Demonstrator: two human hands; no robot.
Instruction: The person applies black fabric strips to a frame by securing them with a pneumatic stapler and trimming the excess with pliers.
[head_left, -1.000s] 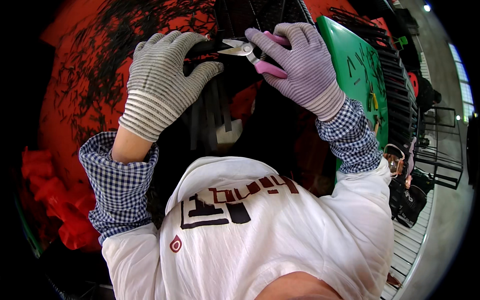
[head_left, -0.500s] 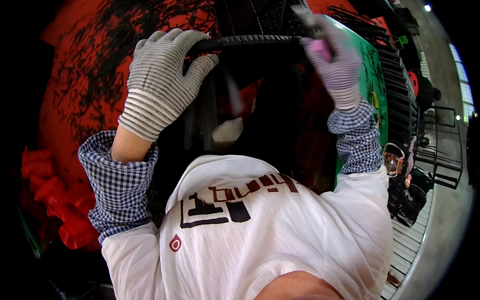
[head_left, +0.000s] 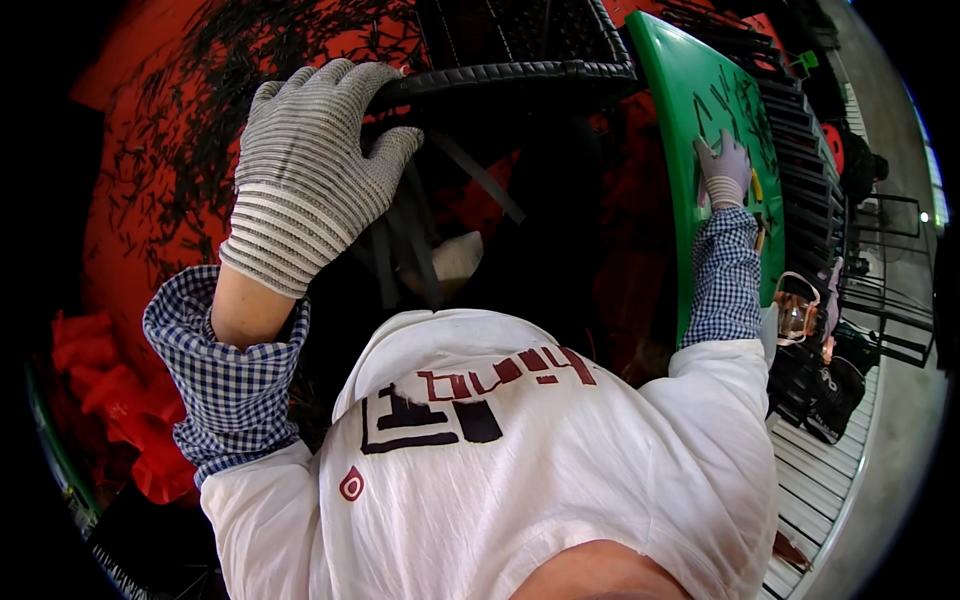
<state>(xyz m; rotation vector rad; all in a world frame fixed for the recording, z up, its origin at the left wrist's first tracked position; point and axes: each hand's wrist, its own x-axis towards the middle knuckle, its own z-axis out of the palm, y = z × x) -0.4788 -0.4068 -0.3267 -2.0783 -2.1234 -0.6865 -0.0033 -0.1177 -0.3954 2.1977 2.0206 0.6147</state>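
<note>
My left hand [head_left: 315, 165], in a grey-and-white striped glove, lies over the left end of the wrapped rim of a black woven frame [head_left: 510, 72]. Its fingers curl over the rim, the thumb below. At the right, my right hand [head_left: 726, 172], in a similar glove, reaches down onto a green tabletop [head_left: 665, 95]. The thumb and fingers look apart there; a small pinkish thing beside the palm is partly hidden. Dark strips [head_left: 480, 175] hang below the rim, near a pale whitish lump [head_left: 457, 262].
Many short black strip offcuts [head_left: 205, 150] litter the red surface at the left. A crumpled red cloth [head_left: 125, 400] lies at lower left. Black slatted frames [head_left: 810, 170] are stacked beyond the table. A clear container [head_left: 795, 318] and a black bag [head_left: 825, 400] stand at the right.
My right hand has left the frame's right end and moved right, down onto the green tabletop. The pink thing it carried is no longer plainly in its grip. My left hand stays at the rim.
</note>
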